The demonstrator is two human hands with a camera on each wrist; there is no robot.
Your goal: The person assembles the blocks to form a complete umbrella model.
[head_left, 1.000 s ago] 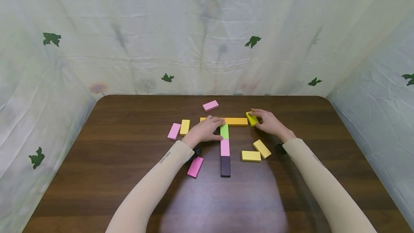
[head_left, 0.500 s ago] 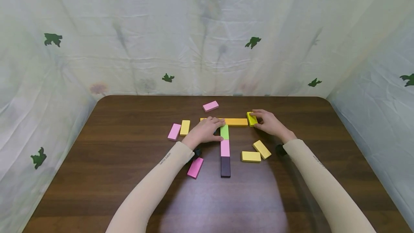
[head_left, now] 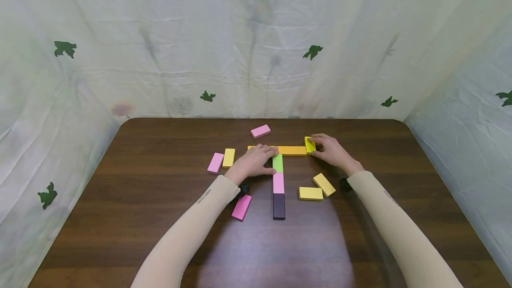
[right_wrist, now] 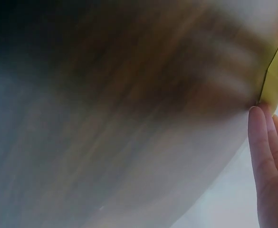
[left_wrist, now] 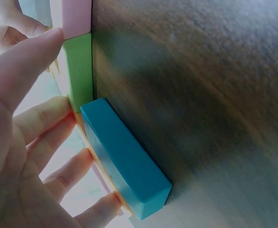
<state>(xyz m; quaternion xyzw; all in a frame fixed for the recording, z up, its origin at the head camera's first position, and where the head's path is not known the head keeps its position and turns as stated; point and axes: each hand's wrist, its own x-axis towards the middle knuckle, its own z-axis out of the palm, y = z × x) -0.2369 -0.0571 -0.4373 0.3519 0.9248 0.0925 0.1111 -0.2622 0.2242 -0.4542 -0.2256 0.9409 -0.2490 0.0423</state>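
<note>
My right hand (head_left: 334, 151) pinches a bright yellow block (head_left: 308, 145) between thumb and fingers at the right end of a row of orange blocks (head_left: 292, 150). In the right wrist view the yellow block (right_wrist: 274, 88) lies along the fingertips. My left hand (head_left: 252, 162) rests its fingers on the orange row, and its thumb touches near the joint of a green block (head_left: 278, 164) and a pink block (head_left: 278, 183). A dark purple block (head_left: 278, 206) ends that column. Mostly hidden under the left hand in the head view, a teal block (left_wrist: 127, 152) sits against the orange row.
Loose blocks lie on the brown table (head_left: 140, 217): a light pink one (head_left: 260, 131) behind the row, pink (head_left: 215, 162) and pale yellow (head_left: 229, 158) at left, a darker pink one (head_left: 242, 207) nearer, and two pale yellow blocks (head_left: 310, 193) at right. A leaf-patterned cloth (head_left: 168, 57) hangs behind.
The yellow block, in my right hand, has turned from slanted to nearly square with the orange row and shifted slightly away from me. My left hand has stayed in place.
</note>
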